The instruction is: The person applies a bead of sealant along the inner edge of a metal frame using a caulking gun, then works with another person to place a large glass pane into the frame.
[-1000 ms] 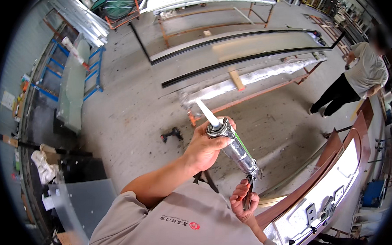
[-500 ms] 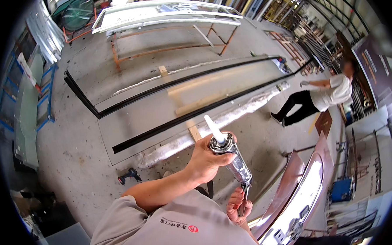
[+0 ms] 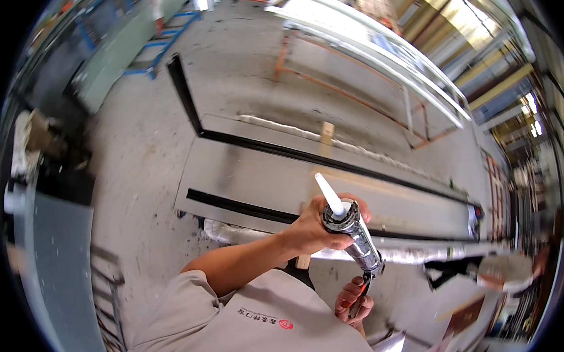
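A caulking gun [image 3: 363, 248] with a white nozzle [image 3: 329, 193] is held up before my chest, its tip tilted up and to the left. My left hand [image 3: 316, 228] wraps round the front of its barrel, close to the nozzle. Lower down, my right hand [image 3: 354, 300] grips the handle. Beyond my hands lies a large glass panel [image 3: 267, 195], with dark frame profiles [image 3: 262, 144] running along it. One corner of the frame stands out past the panel's left end.
Padded white supports [image 3: 228, 231] and a wood block [image 3: 327, 133] show at the panel's edges. Behind it is an orange-legged table [image 3: 347, 75] with a white frame. Another person [image 3: 500, 272] is at the right. A grey panel [image 3: 62, 267] stands at the left.
My view has turned left, so the panel and table sit further right and slant differently. My hands keep hold of the caulking gun. The power drill on the floor no longer shows.
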The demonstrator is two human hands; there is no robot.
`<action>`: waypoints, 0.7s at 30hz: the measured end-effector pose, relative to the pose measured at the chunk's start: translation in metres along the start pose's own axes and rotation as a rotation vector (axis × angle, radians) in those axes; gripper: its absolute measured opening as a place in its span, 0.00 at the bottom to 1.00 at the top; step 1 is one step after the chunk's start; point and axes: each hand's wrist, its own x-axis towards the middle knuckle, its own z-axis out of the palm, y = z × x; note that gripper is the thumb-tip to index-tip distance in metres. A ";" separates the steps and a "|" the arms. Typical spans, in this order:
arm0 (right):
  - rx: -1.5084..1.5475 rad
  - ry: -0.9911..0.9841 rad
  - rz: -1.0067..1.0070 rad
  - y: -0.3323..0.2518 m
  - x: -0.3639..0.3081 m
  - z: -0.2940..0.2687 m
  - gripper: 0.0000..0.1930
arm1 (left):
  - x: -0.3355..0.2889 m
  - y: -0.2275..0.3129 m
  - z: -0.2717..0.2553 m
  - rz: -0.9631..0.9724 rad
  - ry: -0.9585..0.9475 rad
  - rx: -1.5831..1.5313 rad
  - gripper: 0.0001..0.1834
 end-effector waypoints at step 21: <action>-1.614 -0.617 0.690 -0.094 0.198 0.020 0.32 | -0.068 -0.043 -0.068 0.607 1.517 -0.693 0.16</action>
